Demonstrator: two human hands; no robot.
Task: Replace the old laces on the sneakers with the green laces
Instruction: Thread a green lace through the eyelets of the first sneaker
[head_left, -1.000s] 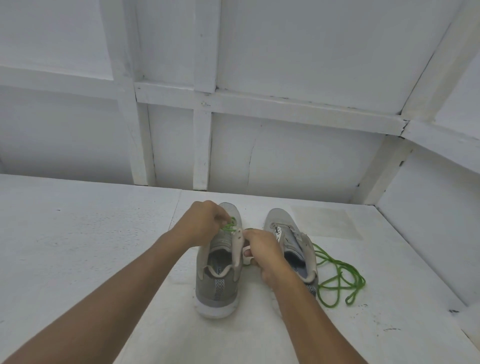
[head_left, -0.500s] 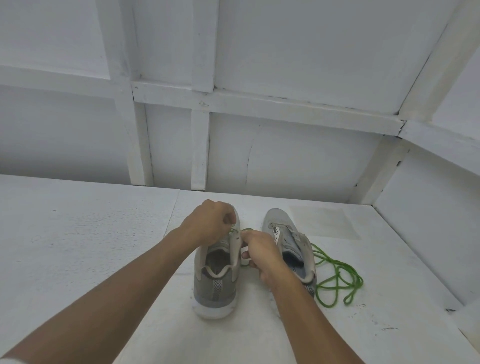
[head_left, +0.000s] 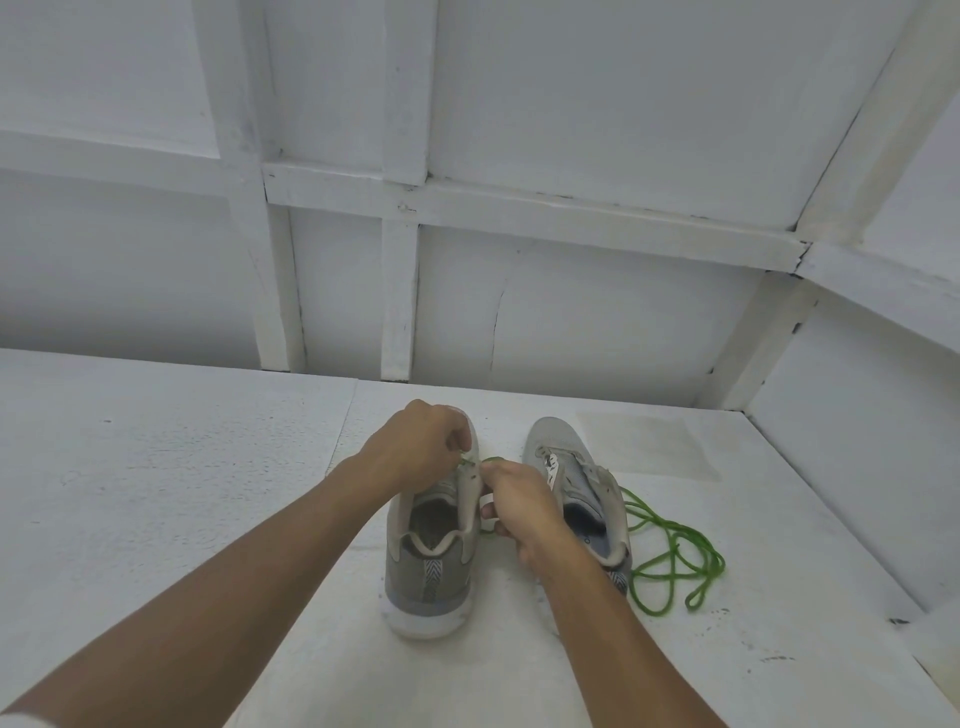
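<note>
Since a second ago your left hand has slid a little to the right across the forefoot of the left sneaker, and less of the green lace shows between your hands than it did then. Your right hand has hardly shifted. Both hands are closed. The left fingertips are curled down and pinch the lace at the eyelets, and the right forefinger and thumb nip a short green arc of it against the shoe's right edge (the rest of those fingers are tucked under, so how they lie is hidden). The left sneaker is grey mesh with a thick white sole, a padded collar and a chevron-patterned heel tab. It stands heel towards you. The right sneaker stands just beside it, its tongue slack and its pale insole showing. A loose green lace, round cord in tangled loops, lies touching that shoe's outer side. Everything rests on a white painted table, matt and faintly speckled with a few dark flecks, and white panelled walls with raised battens close in behind and to the right.
</note>
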